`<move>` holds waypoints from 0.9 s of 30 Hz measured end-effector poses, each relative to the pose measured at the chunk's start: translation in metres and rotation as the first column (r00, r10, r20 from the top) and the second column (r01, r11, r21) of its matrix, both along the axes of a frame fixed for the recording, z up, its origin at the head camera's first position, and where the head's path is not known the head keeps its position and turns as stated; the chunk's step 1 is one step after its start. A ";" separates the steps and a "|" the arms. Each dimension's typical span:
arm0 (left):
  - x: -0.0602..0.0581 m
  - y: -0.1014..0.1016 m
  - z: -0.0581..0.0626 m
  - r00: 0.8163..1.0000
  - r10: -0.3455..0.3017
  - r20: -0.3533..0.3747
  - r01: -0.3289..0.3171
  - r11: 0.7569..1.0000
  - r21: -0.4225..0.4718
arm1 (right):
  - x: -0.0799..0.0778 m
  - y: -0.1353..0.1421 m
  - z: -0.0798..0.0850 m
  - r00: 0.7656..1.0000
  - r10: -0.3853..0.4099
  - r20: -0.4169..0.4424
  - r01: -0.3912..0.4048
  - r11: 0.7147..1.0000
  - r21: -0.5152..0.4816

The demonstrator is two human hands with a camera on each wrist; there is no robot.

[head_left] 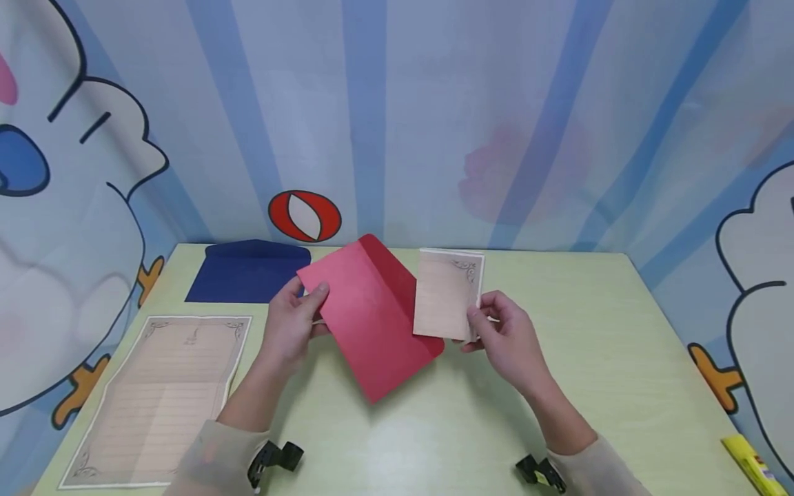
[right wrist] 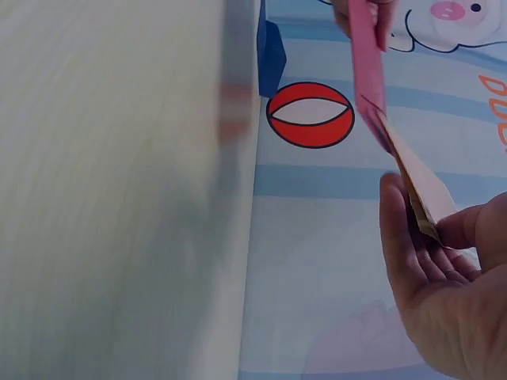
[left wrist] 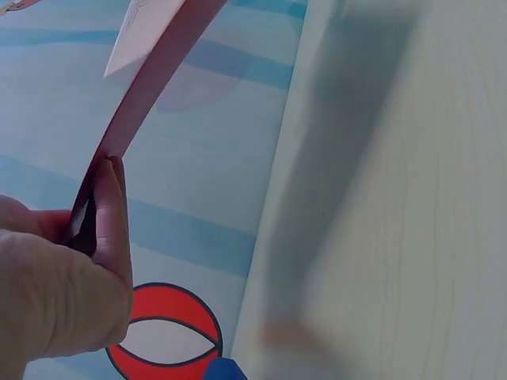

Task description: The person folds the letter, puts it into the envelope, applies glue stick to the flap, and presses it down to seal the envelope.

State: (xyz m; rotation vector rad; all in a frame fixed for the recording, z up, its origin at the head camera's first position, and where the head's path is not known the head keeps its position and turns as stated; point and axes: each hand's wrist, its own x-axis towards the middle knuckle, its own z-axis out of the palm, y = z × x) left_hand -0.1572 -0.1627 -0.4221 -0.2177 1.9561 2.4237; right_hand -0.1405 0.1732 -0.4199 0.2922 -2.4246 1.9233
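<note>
My left hand (head_left: 288,324) pinches the left corner of a red envelope (head_left: 372,324), thumb on its front and fingers behind. The envelope is tilted above the table, its flap open toward the right. A folded sheet of letter paper (head_left: 443,296), beige with a scrolled corner, is held by its right edge between thumb and fingers of my right hand (head_left: 509,337). Its left edge overlaps the envelope's open flap side. In the right wrist view the folded paper (right wrist: 424,186) meets the envelope (right wrist: 367,63) end to end, the thumb pressing on its near end.
A dark blue envelope (head_left: 248,275) lies at the back left of the table (head_left: 589,310). In front of it an unfolded lined letter sheet (head_left: 161,399) with creases lies flat. A yellow object (head_left: 753,461) is at the right front edge. A printed curtain (head_left: 422,124) stands behind.
</note>
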 end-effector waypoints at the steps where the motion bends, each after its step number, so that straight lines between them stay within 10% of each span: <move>1: 0.002 0.002 0.001 1.000 0.001 -0.012 -0.001 1.000 0.002 | 0.001 -0.001 0.000 0.998 -0.024 -0.058 0.026 0.999 0.040; 8: 0.007 0.007 0.004 0.999 -0.008 -0.034 0.009 1.000 0.018 | 0.007 -0.006 0.000 0.931 -0.110 -0.348 0.205 0.947 0.249; 27: 0.010 0.012 0.002 0.994 -0.100 -0.034 0.104 0.986 0.129 | 0.007 -0.008 -0.003 0.946 -0.134 -0.295 0.185 0.971 0.150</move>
